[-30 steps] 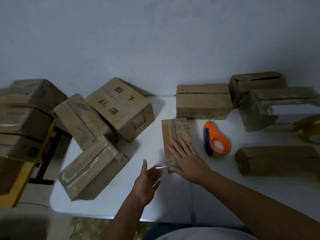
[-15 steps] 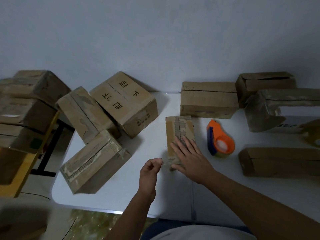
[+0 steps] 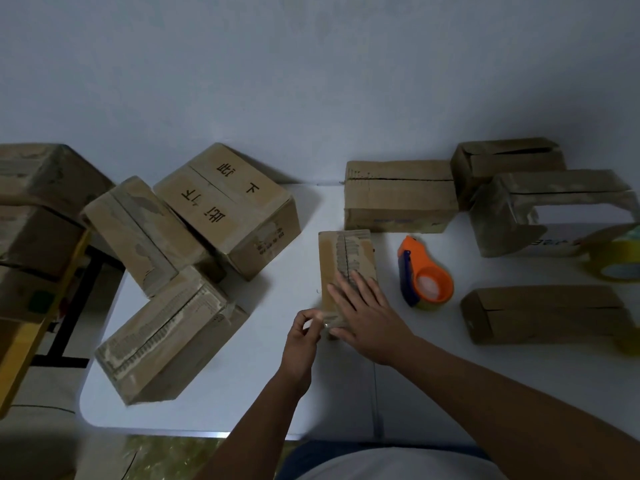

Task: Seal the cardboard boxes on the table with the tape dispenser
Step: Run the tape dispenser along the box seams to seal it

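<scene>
A small flat cardboard box point(image 3: 346, 258) lies in the middle of the white table point(image 3: 270, 386). My right hand point(image 3: 367, 313) rests flat on its near half, fingers straight. My left hand point(image 3: 304, 327) is at the box's near left corner, its fingertips pinching the end of the clear tape there. The orange and blue tape dispenser point(image 3: 424, 275) sits on the table just right of the box, apart from both hands.
Three larger boxes point(image 3: 221, 209) lie piled at the table's left, with more stacked beyond its left edge point(image 3: 38, 216). Several boxes point(image 3: 398, 195) stand at the back right, a long one point(image 3: 543, 313) at the right. A yellow tape roll point(image 3: 616, 258) is at the far right.
My left hand curled its fingers and moved right to the box's near corner, where it now pinches the tape end. My right hand stayed flat on the box.
</scene>
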Motion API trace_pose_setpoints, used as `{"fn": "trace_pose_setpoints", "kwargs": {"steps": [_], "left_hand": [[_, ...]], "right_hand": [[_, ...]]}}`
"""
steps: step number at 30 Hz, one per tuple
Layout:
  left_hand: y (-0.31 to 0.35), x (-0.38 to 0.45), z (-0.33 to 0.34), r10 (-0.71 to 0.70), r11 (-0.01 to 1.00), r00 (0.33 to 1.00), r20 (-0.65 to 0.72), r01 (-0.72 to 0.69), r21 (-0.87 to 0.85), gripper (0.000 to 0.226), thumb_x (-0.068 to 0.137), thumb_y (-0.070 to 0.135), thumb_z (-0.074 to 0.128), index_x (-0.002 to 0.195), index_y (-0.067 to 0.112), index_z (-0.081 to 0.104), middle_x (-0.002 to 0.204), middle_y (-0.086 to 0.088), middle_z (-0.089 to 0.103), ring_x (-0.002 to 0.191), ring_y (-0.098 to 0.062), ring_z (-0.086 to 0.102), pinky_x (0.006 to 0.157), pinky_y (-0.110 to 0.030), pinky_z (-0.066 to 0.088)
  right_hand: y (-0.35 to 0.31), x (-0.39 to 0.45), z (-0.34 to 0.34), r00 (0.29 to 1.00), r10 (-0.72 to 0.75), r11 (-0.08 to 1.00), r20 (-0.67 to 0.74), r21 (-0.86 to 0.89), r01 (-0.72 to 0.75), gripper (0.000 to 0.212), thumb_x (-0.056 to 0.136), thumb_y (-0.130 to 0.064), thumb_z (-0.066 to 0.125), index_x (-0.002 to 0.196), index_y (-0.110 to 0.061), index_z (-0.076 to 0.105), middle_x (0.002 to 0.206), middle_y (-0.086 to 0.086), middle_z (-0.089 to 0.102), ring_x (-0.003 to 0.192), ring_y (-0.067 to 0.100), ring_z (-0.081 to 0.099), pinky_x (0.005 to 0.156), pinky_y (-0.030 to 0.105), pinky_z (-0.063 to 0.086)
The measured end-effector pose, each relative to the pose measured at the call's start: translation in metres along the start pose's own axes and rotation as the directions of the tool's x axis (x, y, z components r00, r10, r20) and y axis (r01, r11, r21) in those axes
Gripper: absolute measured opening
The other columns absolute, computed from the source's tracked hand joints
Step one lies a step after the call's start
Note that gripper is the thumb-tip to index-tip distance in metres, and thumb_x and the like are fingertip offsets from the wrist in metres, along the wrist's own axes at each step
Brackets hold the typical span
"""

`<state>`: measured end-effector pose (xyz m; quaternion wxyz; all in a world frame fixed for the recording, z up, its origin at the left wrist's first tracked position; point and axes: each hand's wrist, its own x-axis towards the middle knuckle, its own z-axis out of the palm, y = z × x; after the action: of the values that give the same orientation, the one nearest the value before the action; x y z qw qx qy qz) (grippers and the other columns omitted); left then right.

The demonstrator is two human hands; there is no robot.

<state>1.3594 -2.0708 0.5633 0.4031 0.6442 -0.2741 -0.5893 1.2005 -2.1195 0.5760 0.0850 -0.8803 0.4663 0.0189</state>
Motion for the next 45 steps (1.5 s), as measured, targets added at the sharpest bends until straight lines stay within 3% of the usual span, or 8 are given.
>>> {"fn": "trace_pose_setpoints", "kwargs": {"steps": [6, 9, 15, 21, 26, 31, 36, 45], "left_hand": [[0.009, 0.008, 0.019, 0.0, 0.983, 0.995, -0.099, 0.018, 0.184, 0.024, 0.104, 0.033, 0.046, 0.127, 0.026, 0.044, 0.132, 0.007, 0.033, 0.119, -0.014, 0.044, 0.083, -0.015, 0.044], [0.015, 0.021, 0.018, 0.003, 0.958, 0.995, -0.1, 0.026, 0.285, 0.017, 0.103, 0.022, 0.049, 0.12, 0.022, 0.05, 0.13, 0.001, 0.04, 0.11, -0.015, 0.052, 0.071, -0.016, 0.049], [0.017, 0.002, -0.008, 0.055, 0.972, 0.967, -0.251, 0.006, 0.234, 0.013, 0.1, 0.02, 0.055, 0.104, 0.018, 0.067, 0.11, 0.0, 0.069, 0.095, -0.01, 0.066, 0.086, -0.029, 0.052], [0.033, -0.027, 0.005, 0.075, 0.936, 0.997, 0.034, -0.082, 0.342, 0.044, 0.101, 0.003, 0.044, 0.133, 0.026, 0.061, 0.126, 0.011, 0.063, 0.114, -0.007, 0.057, 0.099, -0.024, 0.046], [0.034, -0.032, -0.005, 0.194, 0.781, 0.952, 0.236, -0.295, 0.55, 0.052, 0.101, 0.008, 0.048, 0.145, 0.035, 0.04, 0.125, 0.025, 0.048, 0.112, 0.004, 0.051, 0.082, 0.004, 0.035], [0.038, -0.002, -0.032, 0.25, 0.621, 0.906, 0.341, -0.42, 0.662, 0.042, 0.09, 0.027, 0.071, 0.129, 0.019, 0.057, 0.122, 0.006, 0.069, 0.108, -0.007, 0.066, 0.096, -0.031, 0.052], [0.045, 0.014, -0.038, 0.198, 0.474, 0.88, 0.432, -0.472, 0.743, 0.055, 0.088, 0.047, 0.068, 0.131, 0.023, 0.045, 0.128, 0.008, 0.064, 0.114, -0.008, 0.062, 0.093, -0.03, 0.051], [0.046, 0.008, -0.038, 0.191, 0.48, 0.877, 0.44, -0.475, 0.737, 0.087, 0.086, 0.048, 0.069, 0.154, 0.03, 0.018, 0.162, 0.008, 0.024, 0.133, -0.012, 0.047, 0.102, -0.023, 0.04]], "right_hand": [[0.0, 0.001, -0.001, 1.0, 0.008, 1.0, 0.022, -0.006, -0.008, 0.076, 0.094, -0.063, 0.02, 0.153, -0.016, 0.021, 0.161, 0.009, 0.015, 0.148, 0.033, 0.014, 0.117, 0.053, 0.017], [0.0, 0.001, -0.003, 0.999, 0.01, 1.0, 0.036, -0.015, -0.009, 0.076, 0.094, -0.063, 0.021, 0.153, -0.015, 0.023, 0.16, 0.01, 0.019, 0.147, 0.033, 0.018, 0.116, 0.053, 0.021], [0.0, 0.0, -0.004, 0.999, 0.01, 1.0, 0.039, -0.012, -0.009, 0.077, 0.093, -0.064, 0.023, 0.153, -0.015, 0.023, 0.161, 0.009, 0.017, 0.147, 0.033, 0.017, 0.117, 0.051, 0.021], [-0.002, 0.0, -0.005, 0.999, 0.016, 1.0, 0.028, -0.008, -0.016, 0.076, 0.093, -0.062, 0.018, 0.151, -0.014, 0.03, 0.159, 0.01, 0.024, 0.146, 0.034, 0.022, 0.115, 0.051, 0.026], [-0.003, 0.0, -0.004, 0.999, 0.02, 1.0, 0.031, -0.001, -0.02, 0.079, 0.093, -0.065, 0.021, 0.153, -0.014, 0.024, 0.16, 0.01, 0.019, 0.147, 0.034, 0.018, 0.117, 0.052, 0.023], [0.001, -0.001, -0.005, 0.999, -0.018, 1.0, 0.038, -0.018, 0.019, 0.093, 0.087, -0.053, 0.053, 0.155, -0.015, 0.003, 0.162, 0.01, -0.004, 0.149, 0.034, -0.003, 0.119, 0.05, 0.004], [-0.001, -0.001, -0.008, 0.998, -0.011, 0.999, 0.056, -0.034, 0.013, 0.098, 0.088, -0.037, 0.061, 0.154, -0.016, -0.008, 0.161, 0.01, -0.015, 0.148, 0.034, -0.013, 0.118, 0.048, -0.008], [0.005, 0.002, -0.016, 0.985, -0.042, 0.997, 0.166, 0.077, 0.03, 0.095, 0.09, -0.037, 0.055, 0.153, -0.021, -0.014, 0.158, 0.002, -0.028, 0.143, 0.026, -0.029, 0.119, 0.047, -0.011]]}}
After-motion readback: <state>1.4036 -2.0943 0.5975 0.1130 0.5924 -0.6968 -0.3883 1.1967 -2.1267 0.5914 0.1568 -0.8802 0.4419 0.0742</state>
